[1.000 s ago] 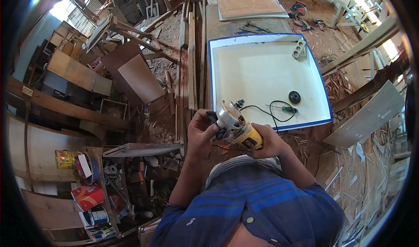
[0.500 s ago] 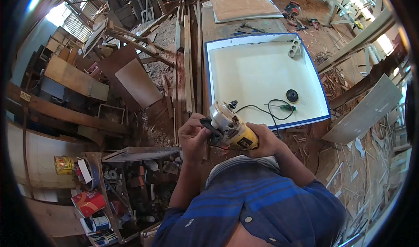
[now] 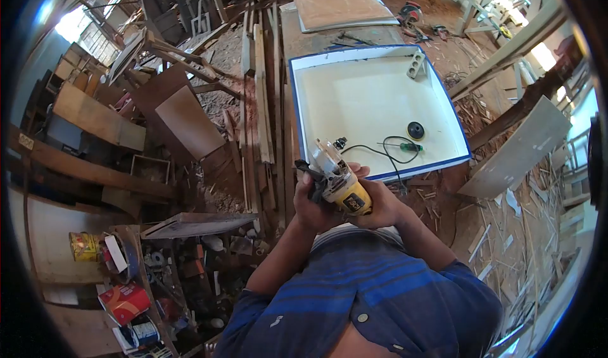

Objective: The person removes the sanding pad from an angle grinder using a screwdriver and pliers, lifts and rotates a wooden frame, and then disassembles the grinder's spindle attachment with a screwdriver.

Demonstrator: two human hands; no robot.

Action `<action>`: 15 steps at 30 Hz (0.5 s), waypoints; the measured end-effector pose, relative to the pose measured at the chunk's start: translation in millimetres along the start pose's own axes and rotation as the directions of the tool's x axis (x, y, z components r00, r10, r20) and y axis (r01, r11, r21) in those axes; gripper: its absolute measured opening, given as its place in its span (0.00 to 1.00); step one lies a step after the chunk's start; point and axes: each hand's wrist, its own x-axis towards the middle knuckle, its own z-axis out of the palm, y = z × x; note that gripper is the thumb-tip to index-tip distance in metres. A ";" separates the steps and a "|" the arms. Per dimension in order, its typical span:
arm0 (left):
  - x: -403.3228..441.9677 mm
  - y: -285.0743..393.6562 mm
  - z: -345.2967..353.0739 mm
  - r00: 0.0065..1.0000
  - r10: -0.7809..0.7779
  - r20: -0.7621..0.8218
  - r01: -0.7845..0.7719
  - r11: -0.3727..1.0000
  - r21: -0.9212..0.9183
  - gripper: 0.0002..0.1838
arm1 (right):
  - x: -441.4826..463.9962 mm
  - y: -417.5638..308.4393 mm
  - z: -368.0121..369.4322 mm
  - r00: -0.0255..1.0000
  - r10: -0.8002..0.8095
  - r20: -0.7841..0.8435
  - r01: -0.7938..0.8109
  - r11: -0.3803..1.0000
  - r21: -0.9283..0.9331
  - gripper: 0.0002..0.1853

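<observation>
A yellow-bodied power tool [image 3: 353, 198] with a bare, worn metal head is held in front of my torso. My right hand [image 3: 382, 205] wraps round its yellow body. My left hand [image 3: 311, 207] supports it from the left and below, with the thumb by a black part [image 3: 315, 179] at the side of the head. A small dark fitting [image 3: 340, 144] sticks out of the head's far end. Beyond the tool lies a shallow white tray with a blue rim [image 3: 380, 175]. Inside are a green-handled screwdriver [image 3: 410, 147], a round black pad [image 3: 415, 130] and a black cord [image 3: 387, 152].
A white multi-socket block [image 3: 415, 65] leans in the tray's far right corner. Long planks [image 3: 261, 98] run along the left. A brown sheet [image 3: 342, 8] lies behind the tray. Offcuts litter the floor on the right. A shelf with a red box [image 3: 125, 302] and tins stands lower left.
My left hand has slid from the black part at the head's side to further under the tool. The tool has turned slightly in my hands. The whole view has shifted a little.
</observation>
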 end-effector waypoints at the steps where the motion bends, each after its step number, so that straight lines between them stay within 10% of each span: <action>1: -2.3 2.5 2.0 1.000 -0.023 0.019 0.022 0.999 0.036 0.51 | -3.4 -2.5 5.1 1.000 -0.019 -0.012 0.019 1.000 -0.005 0.36; 15: -31.0 -33.9 1.7 0.962 -0.233 -0.143 0.222 0.971 -0.088 0.51 | -77.6 -2.0 79.9 0.947 0.182 -0.265 -0.208 0.975 -0.074 0.34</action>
